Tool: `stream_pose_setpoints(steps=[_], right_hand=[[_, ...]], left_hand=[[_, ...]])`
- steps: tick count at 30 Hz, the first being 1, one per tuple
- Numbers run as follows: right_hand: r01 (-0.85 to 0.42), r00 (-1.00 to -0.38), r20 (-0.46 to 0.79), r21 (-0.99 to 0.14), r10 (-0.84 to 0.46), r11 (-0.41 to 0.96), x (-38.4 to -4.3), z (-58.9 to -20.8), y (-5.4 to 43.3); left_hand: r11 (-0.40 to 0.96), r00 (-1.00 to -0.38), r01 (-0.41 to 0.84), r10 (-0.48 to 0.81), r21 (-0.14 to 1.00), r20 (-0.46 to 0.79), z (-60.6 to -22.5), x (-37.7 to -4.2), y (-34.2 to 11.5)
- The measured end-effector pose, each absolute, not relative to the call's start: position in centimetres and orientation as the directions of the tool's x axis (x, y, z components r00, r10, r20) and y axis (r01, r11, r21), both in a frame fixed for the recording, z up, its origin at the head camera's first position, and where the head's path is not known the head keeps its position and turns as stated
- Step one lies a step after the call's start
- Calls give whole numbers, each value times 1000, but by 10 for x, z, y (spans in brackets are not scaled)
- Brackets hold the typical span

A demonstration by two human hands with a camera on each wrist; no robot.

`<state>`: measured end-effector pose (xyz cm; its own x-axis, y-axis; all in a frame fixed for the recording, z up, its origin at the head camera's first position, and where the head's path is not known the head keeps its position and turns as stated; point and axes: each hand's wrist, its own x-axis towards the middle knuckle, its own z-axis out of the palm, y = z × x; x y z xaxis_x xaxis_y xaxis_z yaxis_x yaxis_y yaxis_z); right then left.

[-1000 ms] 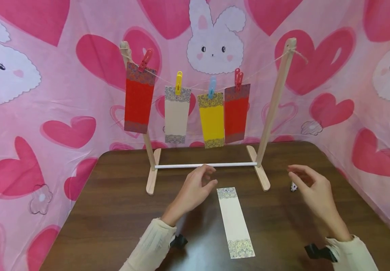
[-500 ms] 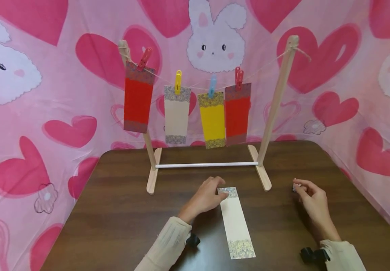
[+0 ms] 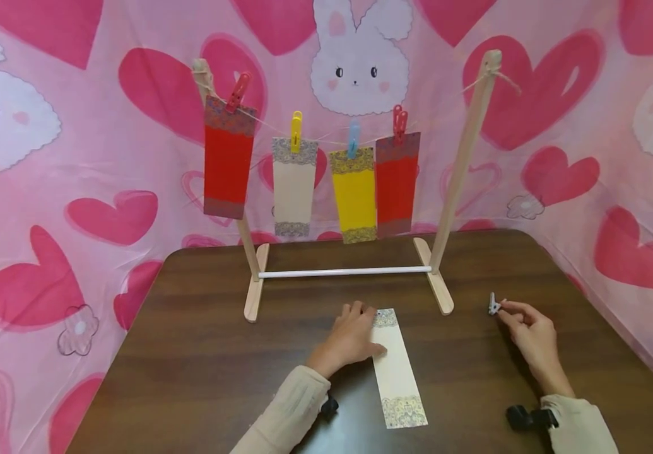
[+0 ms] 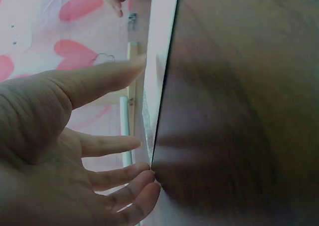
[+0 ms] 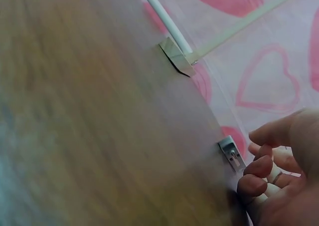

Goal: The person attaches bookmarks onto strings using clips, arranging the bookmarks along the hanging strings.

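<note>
A long white paper strip [image 3: 400, 372] with lace-patterned ends lies on the brown table. My left hand [image 3: 351, 337] rests at its upper left edge, thumb over the strip and fingers beyond the edge. In the left wrist view the thumb stands well apart from the fingers [image 4: 129, 191], whose tips touch near the strip's end. Farther right, a small grey-white clothes peg [image 3: 493, 305] with dark markings sits at the fingertips of my right hand [image 3: 533, 340]. The right wrist view shows the peg [image 5: 232, 153] beside bent fingers and a gap toward the thumb; whether it is pinched is unclear.
A wooden stand with a right post [image 3: 465, 164] and a white crossbar [image 3: 343, 272] stands behind. From its string hang red strips [image 3: 228, 165], a white strip [image 3: 293, 189] and a yellow strip [image 3: 356, 200], held by coloured pegs [image 3: 296, 131]. A heart-patterned cloth [image 3: 105, 217] backs the table.
My left hand has come down and right onto the strip's edge. My right hand has lowered to the peg, which now shows left of the fingertips and is turned more upright. The strip has stayed.
</note>
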<state>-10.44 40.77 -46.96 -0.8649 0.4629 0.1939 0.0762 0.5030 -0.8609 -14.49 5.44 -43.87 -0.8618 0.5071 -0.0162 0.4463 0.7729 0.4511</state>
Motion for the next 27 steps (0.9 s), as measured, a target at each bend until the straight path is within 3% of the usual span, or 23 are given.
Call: stream_pose_setpoints(steps=[5, 15, 22, 27], right_hand=[[165, -886, 158, -770, 435, 616, -102, -465, 415], [193, -941, 73, -689, 332, 699, -99, -467, 410], [126, -949, 134, -668, 285, 733, -99, -468, 408], [92, -945, 186, -638, 268, 765, -100, -468, 410]], left_hand=[[832, -879, 434, 476, 346, -41, -439, -142, 62], [840, -872, 417, 477, 346, -107, -436, -132, 57], [821, -879, 444, 478, 360, -6, -442, -133, 56], [823, -888, 408, 458, 396, -36, -444, -135, 61]])
